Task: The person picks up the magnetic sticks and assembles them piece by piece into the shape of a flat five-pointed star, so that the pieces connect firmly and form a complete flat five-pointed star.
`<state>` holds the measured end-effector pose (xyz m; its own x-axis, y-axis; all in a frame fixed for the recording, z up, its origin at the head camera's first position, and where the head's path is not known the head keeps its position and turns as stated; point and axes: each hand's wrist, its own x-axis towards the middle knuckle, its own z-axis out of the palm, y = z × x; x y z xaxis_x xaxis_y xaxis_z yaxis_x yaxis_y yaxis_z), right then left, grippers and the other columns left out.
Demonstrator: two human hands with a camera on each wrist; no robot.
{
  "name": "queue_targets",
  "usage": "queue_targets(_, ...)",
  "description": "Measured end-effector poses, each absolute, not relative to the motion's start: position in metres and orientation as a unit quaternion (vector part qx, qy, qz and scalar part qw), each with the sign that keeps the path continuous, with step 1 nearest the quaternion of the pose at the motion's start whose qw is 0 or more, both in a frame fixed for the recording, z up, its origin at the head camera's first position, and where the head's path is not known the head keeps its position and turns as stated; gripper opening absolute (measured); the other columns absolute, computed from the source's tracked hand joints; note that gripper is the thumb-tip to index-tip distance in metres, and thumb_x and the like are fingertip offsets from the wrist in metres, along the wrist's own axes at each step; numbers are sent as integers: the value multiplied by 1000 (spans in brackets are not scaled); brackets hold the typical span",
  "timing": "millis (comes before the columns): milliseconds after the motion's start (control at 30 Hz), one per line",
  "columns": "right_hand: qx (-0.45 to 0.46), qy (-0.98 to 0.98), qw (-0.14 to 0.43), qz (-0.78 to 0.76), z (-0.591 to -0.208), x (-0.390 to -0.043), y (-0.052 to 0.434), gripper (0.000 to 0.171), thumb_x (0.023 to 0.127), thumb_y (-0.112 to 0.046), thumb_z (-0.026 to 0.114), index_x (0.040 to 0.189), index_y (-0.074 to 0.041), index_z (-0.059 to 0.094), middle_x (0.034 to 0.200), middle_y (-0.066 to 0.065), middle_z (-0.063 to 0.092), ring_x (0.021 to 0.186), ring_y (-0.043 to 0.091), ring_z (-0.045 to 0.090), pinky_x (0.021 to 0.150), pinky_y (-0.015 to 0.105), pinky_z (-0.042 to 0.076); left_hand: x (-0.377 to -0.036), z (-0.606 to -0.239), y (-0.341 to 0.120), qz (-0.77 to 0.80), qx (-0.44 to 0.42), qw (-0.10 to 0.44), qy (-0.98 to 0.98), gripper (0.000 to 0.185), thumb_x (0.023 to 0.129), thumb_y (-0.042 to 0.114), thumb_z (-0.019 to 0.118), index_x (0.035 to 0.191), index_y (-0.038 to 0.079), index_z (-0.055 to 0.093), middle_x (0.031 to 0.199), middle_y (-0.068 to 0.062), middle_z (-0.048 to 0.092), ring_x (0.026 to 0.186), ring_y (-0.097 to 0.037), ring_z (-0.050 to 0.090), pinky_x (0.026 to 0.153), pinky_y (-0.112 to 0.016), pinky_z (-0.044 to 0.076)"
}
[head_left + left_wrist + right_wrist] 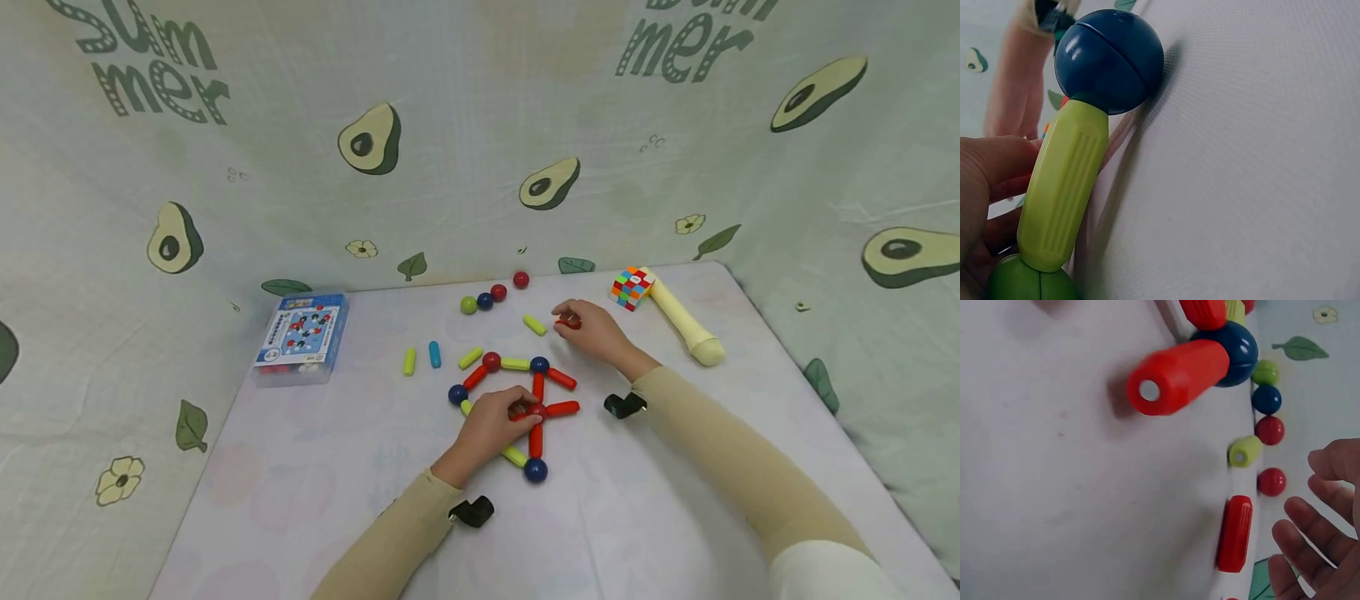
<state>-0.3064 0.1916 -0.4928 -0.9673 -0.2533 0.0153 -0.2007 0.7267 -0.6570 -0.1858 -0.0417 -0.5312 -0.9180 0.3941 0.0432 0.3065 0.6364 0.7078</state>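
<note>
In the head view my left hand (491, 425) pinches the red ball (539, 410) of a frame of magnetic sticks and balls, with thumb and index finger at its sides. Red sticks branch from this ball, one (562, 409) pointing right. A yellow-green stick (1063, 187) joins a blue ball (1110, 59) to a green ball beside that hand in the left wrist view. My right hand (592, 329) hovers toward the back, its fingers spread. Below them a loose red stick (1235, 534) lies on the table, apart from the fingertips in the right wrist view.
Several loose balls, among them a green one (468, 305), sit along the back. Loose yellow-green sticks and a blue stick (435, 354) lie behind the frame. A boxed set (300, 337) stands back left; a puzzle cube (632, 288) and a pale yellow stick-shaped object (682, 321) lie back right.
</note>
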Motion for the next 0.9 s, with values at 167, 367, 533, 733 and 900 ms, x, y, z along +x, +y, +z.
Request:
queue_targets(167,-111,930,50,-346,-494,-334,182,38,101,-23,65,135,-7,60,125,14,62,114,31,57,95,46,52,-186,-531,-42,379,191,59,903,24,91,30,79,113,23,72,89,15,65,82,-8,58,73,-18,50)
queue_targets(367,-86,932,74,-343,-501,-359,173,44,102,-26,63,141,-9,54,134,16,58,121,34,54,98,47,51,-186,-532,-42,377,194,56,904,24,91,30,79,113,22,73,89,16,64,81,-7,57,72,-18,49)
queue_targets(533,-92,935,66,-335,-503,-377,167,50,102,-28,63,147,-10,50,139,17,56,126,35,52,104,50,47,-187,-534,-42,373,197,52,905,24,92,31,78,114,24,73,89,17,64,80,-4,56,72,-17,49)
queue_targets(733,-85,934,58,-341,-504,-392,160,53,103,-29,61,150,-11,46,144,17,53,130,35,50,108,50,43,-187,-531,-42,374,194,59,905,25,91,30,79,115,23,73,88,16,64,80,-6,56,71,-17,50)
queue_targets(900,-78,932,69,-347,-509,-401,155,56,103,-29,61,154,-13,41,147,15,50,131,35,49,107,49,45,-187,-531,-41,379,194,59,903,24,91,28,79,114,22,73,89,16,64,80,-7,57,71,-18,49)
